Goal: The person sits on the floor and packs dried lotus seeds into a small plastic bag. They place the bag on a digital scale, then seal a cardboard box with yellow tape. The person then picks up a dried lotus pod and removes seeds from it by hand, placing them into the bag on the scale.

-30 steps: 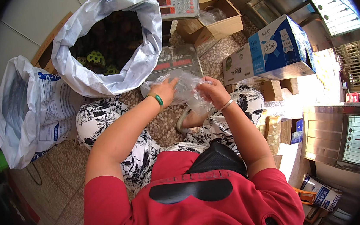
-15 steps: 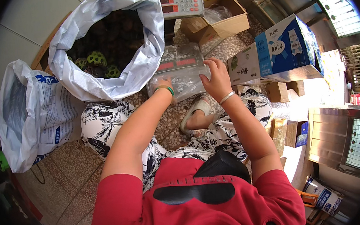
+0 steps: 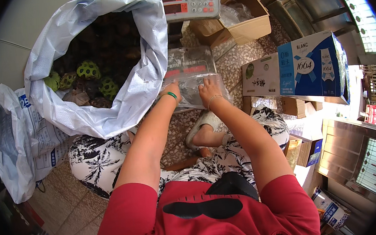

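A clear plastic bag lies crumpled over the near part of the scale's flat, grey platform. My left hand, with a green bangle at the wrist, grips the bag's left side; its fingertips are partly hidden by the film. At the bag's right side, my right hand has its fingers curled down, closed on the film. Left of my hands stands a large white woven sack with its rim rolled open. Dark round items and several green perforated balls lie inside it.
The scale's keypad display stands behind the platform. An open cardboard box holds clear plastic. To the right are a blue-and-white carton and a pale carton. A second white sack stands at far left.
My right hand has come down and left from above the bag's right side, its spread fingers now curled on the film. My left hand stays at the bag. The view has shifted slightly.
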{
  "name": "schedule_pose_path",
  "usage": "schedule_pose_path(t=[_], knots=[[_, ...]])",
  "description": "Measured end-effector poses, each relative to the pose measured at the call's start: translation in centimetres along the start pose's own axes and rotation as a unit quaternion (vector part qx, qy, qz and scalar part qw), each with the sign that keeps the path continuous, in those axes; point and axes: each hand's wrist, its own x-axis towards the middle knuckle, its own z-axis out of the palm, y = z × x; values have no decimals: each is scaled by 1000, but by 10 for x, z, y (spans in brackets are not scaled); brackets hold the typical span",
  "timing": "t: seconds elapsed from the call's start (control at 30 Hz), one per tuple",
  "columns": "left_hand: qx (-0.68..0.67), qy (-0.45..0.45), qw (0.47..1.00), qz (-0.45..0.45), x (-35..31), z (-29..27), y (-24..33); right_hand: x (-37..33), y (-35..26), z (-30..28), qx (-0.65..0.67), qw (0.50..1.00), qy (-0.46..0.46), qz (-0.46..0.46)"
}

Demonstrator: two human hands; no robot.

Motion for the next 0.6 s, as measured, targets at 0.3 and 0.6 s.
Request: schedule_pose_path(t=[0.3,0.6], knots=[[281,-45,957,61,5,6,13,75,8,-5,286,952,-59,89],[233,-103,966,30,5,-15,27,56,7,-74,165,964,-187,-95]])
